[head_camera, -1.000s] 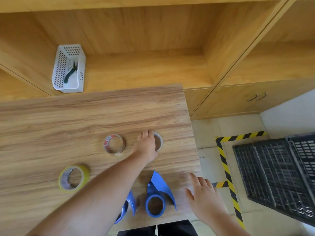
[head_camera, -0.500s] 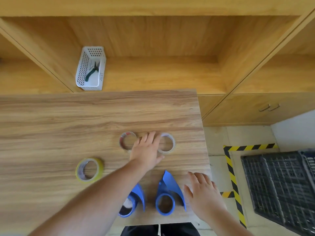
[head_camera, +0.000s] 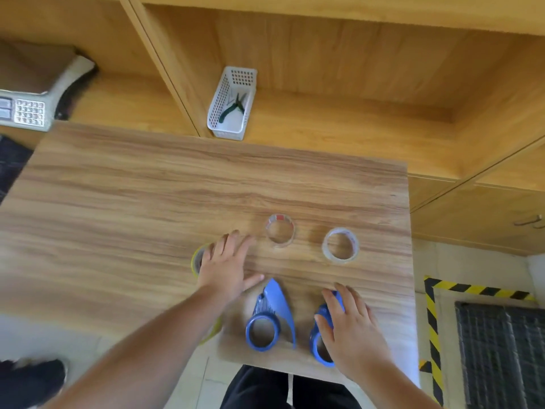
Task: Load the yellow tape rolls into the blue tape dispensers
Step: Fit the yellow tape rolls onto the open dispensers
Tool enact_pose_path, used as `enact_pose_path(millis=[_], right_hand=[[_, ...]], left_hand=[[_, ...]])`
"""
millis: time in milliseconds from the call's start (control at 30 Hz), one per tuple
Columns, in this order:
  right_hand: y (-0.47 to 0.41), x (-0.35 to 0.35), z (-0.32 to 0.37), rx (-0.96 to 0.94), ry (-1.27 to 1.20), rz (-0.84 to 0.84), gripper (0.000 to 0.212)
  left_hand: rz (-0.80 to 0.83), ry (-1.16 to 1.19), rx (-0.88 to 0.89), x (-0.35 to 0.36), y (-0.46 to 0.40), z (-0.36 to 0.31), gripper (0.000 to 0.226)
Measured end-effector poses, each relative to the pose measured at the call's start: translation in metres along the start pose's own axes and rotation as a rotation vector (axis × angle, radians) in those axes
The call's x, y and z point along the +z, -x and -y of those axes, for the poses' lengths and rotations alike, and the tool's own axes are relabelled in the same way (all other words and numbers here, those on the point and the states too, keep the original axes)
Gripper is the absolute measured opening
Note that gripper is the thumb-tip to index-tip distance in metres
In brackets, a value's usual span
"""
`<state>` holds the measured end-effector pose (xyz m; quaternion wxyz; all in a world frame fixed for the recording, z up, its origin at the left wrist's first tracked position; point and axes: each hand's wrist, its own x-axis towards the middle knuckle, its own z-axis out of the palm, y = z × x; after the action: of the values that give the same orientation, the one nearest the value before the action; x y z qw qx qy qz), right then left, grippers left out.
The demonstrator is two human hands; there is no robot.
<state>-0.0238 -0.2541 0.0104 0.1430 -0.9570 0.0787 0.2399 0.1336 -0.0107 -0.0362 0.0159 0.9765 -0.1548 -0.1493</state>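
A person looks down at a light wood-grain counter with both bare arms reaching forward over it. The left hand lies flat with fingers spread, its grip open, over a yellow tape roll. Only the roll's left edge shows past the fingers, and whether the palm presses on it cannot be told. Another sliver of yellow shows under the left forearm at the counter's near edge, too hidden to identify.

The right hand rests, fingers loosely spread, on top of a blue plastic tape dispenser near the counter's front right. The fingers drape over it without wrapping around it, so the grip is open. Just to the left of it, between the two hands, lies a second blue tape dispenser with a round ring at the near end and a pointed blade guard aimed away from the person. Neither hand touches it, and its ring is empty.

Farther back on the counter lie two rolls of clear tape, flat and apart: one with red print on its core, and one plain to its right.

Behind the counter stand wooden shelves. A white perforated plastic basket sits on one shelf, with green-handled pliers inside. A grey electronic scale with a keypad sits on the shelf at far left. On the floor at right, yellow-and-black hazard tape borders a dark plastic crate.
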Motion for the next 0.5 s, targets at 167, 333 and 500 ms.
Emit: enact_pose_path(millis=[167,333,500], right_hand=[[0.0,0.008,0.01,-0.02,0.015,-0.018,0.064],[0.002,0.011,0.015,-0.033,0.016,-0.054,0.058],[0.006,0.011,0.015,-0.027,-0.002,-0.095,0.053]], left_hand=[[0.14,0.057,-0.117,0.004,0.006,0.038,0.109],[0.284,0.188,-0.158,0.003,0.003,0.06,0.105],[0.295,0.2,-0.154,0.002,-0.004,0.063,0.102]])
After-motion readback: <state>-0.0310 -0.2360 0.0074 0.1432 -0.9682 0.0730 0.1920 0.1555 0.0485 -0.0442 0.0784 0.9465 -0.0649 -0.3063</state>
